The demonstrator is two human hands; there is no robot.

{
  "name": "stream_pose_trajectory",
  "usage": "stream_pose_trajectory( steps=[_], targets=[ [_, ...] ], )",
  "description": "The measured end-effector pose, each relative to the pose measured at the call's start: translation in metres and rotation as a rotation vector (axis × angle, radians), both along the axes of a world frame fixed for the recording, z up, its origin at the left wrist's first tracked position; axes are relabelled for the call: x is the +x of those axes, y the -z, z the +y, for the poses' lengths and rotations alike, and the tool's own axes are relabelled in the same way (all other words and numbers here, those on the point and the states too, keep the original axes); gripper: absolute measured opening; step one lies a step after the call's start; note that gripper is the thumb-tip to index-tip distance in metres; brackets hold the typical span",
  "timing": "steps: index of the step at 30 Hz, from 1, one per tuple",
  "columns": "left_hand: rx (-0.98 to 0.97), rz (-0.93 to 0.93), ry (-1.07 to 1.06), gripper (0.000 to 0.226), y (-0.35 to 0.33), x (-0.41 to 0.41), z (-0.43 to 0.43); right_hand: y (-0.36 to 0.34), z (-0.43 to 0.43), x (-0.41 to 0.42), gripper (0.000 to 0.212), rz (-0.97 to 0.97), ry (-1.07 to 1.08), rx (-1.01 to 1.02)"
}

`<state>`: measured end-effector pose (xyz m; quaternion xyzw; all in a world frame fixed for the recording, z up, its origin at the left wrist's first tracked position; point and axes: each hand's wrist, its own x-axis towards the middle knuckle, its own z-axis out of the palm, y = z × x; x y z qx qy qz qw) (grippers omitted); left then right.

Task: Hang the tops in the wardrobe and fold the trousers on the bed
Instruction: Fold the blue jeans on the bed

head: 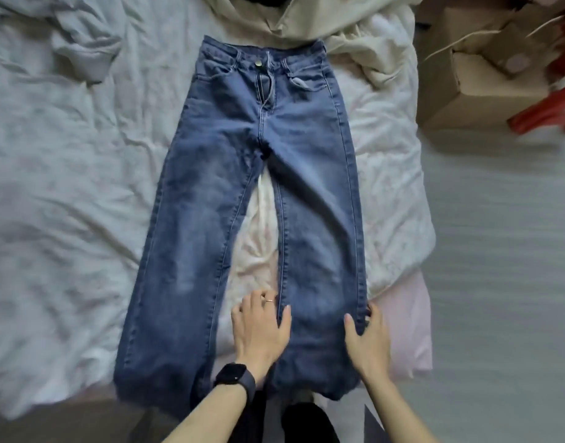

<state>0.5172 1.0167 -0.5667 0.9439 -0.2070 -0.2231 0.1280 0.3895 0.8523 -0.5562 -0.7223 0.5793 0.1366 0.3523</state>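
Fingers point(375, 316) pinch jeans point(274, 161); beige top point(310, 22) touches waistband, boxes point(485, 91) nearby.

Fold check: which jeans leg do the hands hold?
The leg on the person's right: left hand grips its inner edge, right hand its outer edge; the other leg lies untouched.
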Motion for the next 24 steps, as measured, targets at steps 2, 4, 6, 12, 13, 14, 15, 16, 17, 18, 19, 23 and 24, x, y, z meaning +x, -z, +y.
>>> stream_pose_trajectory(
  steps=[2, 4, 6, 12, 13, 14, 15, 16, 17, 18, 19, 23, 24],
  targets=[
    [0.073, 0.259, -0.243, 0.04, -0.004, -0.023, -0.005, 0.006, 0.003, -0.012, 0.032, 0.049, 0.01, 0.149],
    [0.001, 0.411, -0.465, 0.034, -0.013, -0.046, -0.006, 0.013, 0.002, -0.038, 0.029, 0.042, -0.03, 0.21],
    [-0.185, 0.474, -0.617, 0.028, -0.026, -0.069, -0.001, 0.013, 0.0, -0.062, 0.024, -0.036, -0.004, 0.25],
    [-0.106, 0.38, -0.557, 0.016, -0.026, -0.104, 0.034, 0.005, -0.003, -0.109, 0.013, 0.048, -0.219, 0.284],
    [-0.063, 0.39, -0.549, 0.027, -0.023, -0.109, 0.038, 0.005, -0.004, -0.113, 0.019, 0.085, -0.26, 0.327],
    [-0.025, 0.377, -0.525, 0.035, -0.021, -0.114, 0.04, 0.007, -0.006, -0.115, 0.028, 0.095, -0.291, 0.343],
    [0.008, 0.345, -0.482, 0.039, -0.02, -0.12, 0.04, 0.007, -0.009, -0.114, 0.031, 0.088, -0.305, 0.329],
    [0.022, 0.306, -0.43, 0.038, -0.02, -0.126, 0.037, 0.008, -0.013, -0.11, 0.031, 0.058, -0.311, 0.305],
    [0.021, 0.266, -0.384, 0.034, -0.02, -0.135, 0.033, 0.006, -0.015, -0.105, 0.029, 0.02, -0.291, 0.29],
    [0.007, 0.234, -0.343, 0.029, -0.02, -0.143, 0.028, 0.004, -0.018, -0.099, 0.028, -0.033, -0.254, 0.282],
    [-0.002, 0.203, -0.302, 0.026, -0.021, -0.151, 0.02, 0.001, -0.022, -0.091, 0.025, -0.078, -0.213, 0.261],
    [-0.008, 0.094, -0.248, 0.039, -0.013, -0.184, -0.033, -0.011, -0.049, -0.042, 0.016, -0.254, -0.219, 0.087],
    [0.006, 0.121, -0.276, 0.045, -0.008, -0.19, -0.046, -0.012, -0.055, -0.029, 0.021, -0.291, -0.234, 0.056]
  ],
)
